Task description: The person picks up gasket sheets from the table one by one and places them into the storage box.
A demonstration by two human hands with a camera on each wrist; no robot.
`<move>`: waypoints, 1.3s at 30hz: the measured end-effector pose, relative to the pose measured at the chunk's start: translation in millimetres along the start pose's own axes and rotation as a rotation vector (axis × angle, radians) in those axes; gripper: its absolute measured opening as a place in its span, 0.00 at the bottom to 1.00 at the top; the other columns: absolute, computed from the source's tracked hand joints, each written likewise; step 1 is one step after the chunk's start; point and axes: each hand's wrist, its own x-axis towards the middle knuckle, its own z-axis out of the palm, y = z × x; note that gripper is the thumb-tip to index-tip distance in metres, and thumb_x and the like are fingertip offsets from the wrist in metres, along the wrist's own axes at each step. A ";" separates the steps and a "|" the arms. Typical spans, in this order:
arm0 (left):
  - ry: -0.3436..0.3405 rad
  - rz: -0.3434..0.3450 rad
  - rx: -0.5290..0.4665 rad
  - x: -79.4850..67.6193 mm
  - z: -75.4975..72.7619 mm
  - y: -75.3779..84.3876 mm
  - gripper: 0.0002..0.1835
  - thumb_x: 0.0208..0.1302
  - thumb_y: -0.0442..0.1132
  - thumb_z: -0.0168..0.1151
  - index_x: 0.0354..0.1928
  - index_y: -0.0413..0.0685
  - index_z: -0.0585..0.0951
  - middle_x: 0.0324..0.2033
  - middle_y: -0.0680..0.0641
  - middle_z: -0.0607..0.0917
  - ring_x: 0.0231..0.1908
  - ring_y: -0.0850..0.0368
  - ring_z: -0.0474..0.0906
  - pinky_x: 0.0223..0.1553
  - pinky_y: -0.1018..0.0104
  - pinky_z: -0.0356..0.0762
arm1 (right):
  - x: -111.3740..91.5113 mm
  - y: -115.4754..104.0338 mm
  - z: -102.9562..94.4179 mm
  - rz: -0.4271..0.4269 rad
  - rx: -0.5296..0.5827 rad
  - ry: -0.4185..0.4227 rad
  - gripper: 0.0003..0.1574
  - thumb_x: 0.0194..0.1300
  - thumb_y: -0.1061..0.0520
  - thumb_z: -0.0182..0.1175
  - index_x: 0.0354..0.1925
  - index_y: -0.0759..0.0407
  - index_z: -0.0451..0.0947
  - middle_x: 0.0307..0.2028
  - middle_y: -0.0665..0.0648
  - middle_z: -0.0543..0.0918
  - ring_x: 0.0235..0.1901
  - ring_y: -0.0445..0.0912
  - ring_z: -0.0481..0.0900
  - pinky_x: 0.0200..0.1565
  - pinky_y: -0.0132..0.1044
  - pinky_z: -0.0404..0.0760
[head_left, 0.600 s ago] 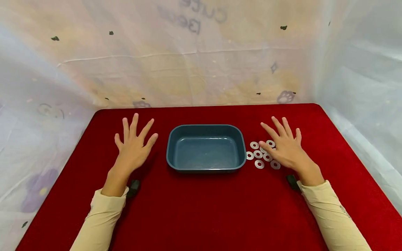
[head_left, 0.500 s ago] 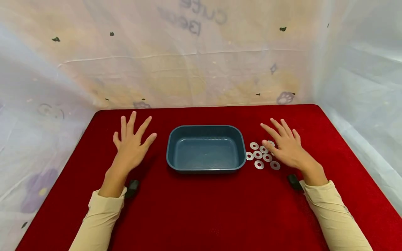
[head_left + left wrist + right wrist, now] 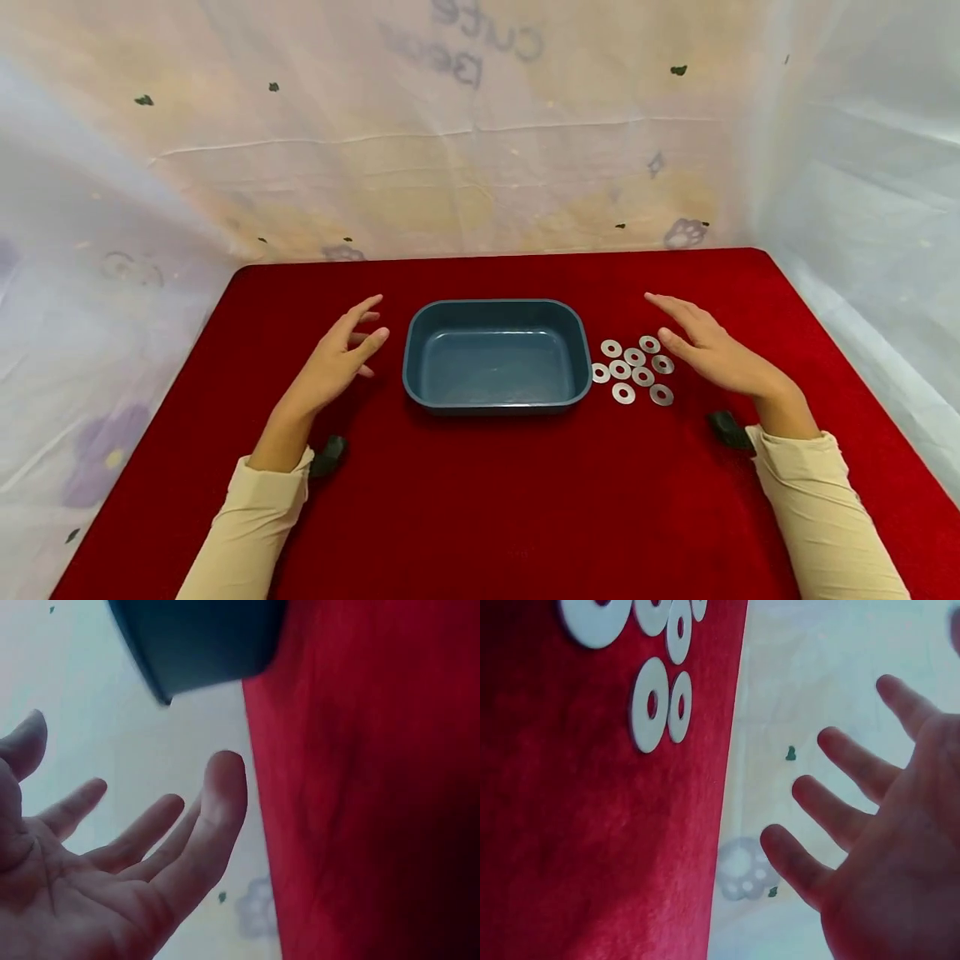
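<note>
A blue-grey rectangular tub (image 3: 495, 408) sits mid-table in the head view, with nothing inside it. Several flat metal washers (image 3: 619, 369) lie in a loose cluster just right of the tub. To the tub's left is my left hand (image 3: 330, 367), held above the cloth with fingers apart and relaxed, holding nothing. My right hand (image 3: 720, 354) hovers to the right of the washers, fingers extended and touching nothing. In the left wrist view the tub (image 3: 202, 645) appears beyond the fingertips. The right wrist view shows some washers (image 3: 650, 705) lying flat on the cloth.
A red cloth (image 3: 480, 500) covers the table. Pale printed sheeting (image 3: 480, 167) hangs behind the far edge and along both sides. A dark strap piece (image 3: 327, 457) shows at the left wrist, and another dark piece (image 3: 729, 430) at the right.
Both hands have turned from palms down with spread fingers to palms facing inward. The right hand has shifted right, uncovering more washers; the left has moved slightly toward the tub.
</note>
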 end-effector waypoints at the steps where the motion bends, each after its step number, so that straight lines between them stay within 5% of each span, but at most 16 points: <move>1: -0.019 -0.007 -0.035 0.5 3.4 -0.5 0.36 0.76 0.55 0.50 0.79 0.65 0.50 0.74 0.36 0.59 0.63 0.36 0.71 0.43 0.53 0.85 | 0.0 2.2 -0.2 0.008 -0.003 -0.002 0.40 0.76 0.51 0.52 0.79 0.47 0.49 0.76 0.61 0.54 0.74 0.62 0.49 0.67 0.69 0.50; 9: -0.069 -0.050 -0.339 -7.4 31.2 -14.1 0.36 0.75 0.49 0.55 0.79 0.59 0.52 0.73 0.40 0.60 0.64 0.39 0.70 0.42 0.56 0.87 | 3.9 18.1 0.8 0.010 -0.065 -0.027 0.37 0.71 0.50 0.60 0.74 0.55 0.62 0.71 0.62 0.64 0.71 0.59 0.58 0.67 0.65 0.58; 16: -0.137 0.043 -0.613 -11.3 44.0 -33.9 0.35 0.75 0.35 0.54 0.78 0.53 0.52 0.76 0.41 0.55 0.65 0.49 0.71 0.41 0.55 0.87 | 3.7 24.2 -0.6 -0.001 -0.125 -0.058 0.30 0.65 0.52 0.67 0.64 0.57 0.76 0.51 0.56 0.81 0.49 0.48 0.77 0.49 0.38 0.77; 20: -0.174 0.083 -0.635 -16.1 47.1 -46.3 0.35 0.75 0.32 0.52 0.78 0.54 0.53 0.74 0.35 0.55 0.61 0.48 0.75 0.43 0.56 0.86 | 6.3 26.1 3.4 -0.002 -0.113 -0.086 0.25 0.62 0.54 0.70 0.57 0.58 0.82 0.43 0.52 0.86 0.41 0.43 0.81 0.42 0.33 0.78; 25: -0.166 0.095 -0.631 -21.5 49.5 -55.4 0.33 0.75 0.32 0.51 0.78 0.53 0.55 0.71 0.28 0.60 0.52 0.52 0.81 0.44 0.60 0.85 | 7.8 28.1 8.7 0.000 -0.102 -0.123 0.23 0.59 0.55 0.72 0.53 0.57 0.84 0.43 0.52 0.88 0.42 0.47 0.83 0.42 0.34 0.80; 39: -0.198 0.141 -0.630 -4.1 49.4 -49.5 0.33 0.75 0.31 0.51 0.78 0.52 0.55 0.71 0.30 0.61 0.55 0.54 0.78 0.45 0.63 0.84 | -1.2 38.0 9.3 0.124 -0.140 -0.032 0.19 0.53 0.55 0.77 0.43 0.56 0.83 0.34 0.52 0.83 0.35 0.43 0.78 0.39 0.31 0.77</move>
